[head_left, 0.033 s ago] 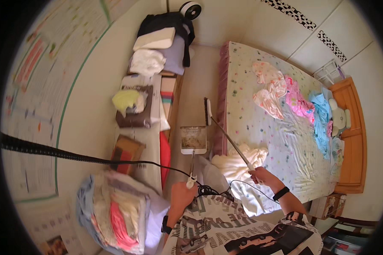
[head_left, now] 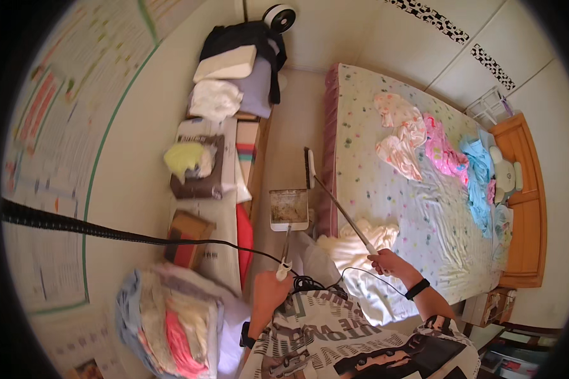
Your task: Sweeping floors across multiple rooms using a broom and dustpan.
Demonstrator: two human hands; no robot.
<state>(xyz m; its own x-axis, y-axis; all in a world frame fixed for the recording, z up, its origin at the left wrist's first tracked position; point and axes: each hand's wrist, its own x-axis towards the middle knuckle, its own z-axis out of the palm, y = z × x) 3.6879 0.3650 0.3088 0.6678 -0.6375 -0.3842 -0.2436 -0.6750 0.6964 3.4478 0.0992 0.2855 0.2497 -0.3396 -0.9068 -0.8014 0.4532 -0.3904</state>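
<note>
My left hand [head_left: 269, 292] grips the long handle of a white dustpan [head_left: 289, 210], which rests flat on the narrow strip of floor beside the bed and holds some dust. My right hand [head_left: 389, 261], with a black wristband, holds the thin handle of a broom. The broom head [head_left: 310, 168] stands on the floor against the bed's side, just beyond the dustpan. The handle slants over the bed's edge back to my hand.
A bed [head_left: 385, 158] with a dotted sheet carries pink and blue clothes [head_left: 446, 151]. A white cloth [head_left: 360, 243] hangs at its near edge. Low furniture [head_left: 208, 164] piled with folded clothes lines the left wall. A black cable [head_left: 107, 232] crosses from the left. A fan [head_left: 279, 16] stands at the far wall.
</note>
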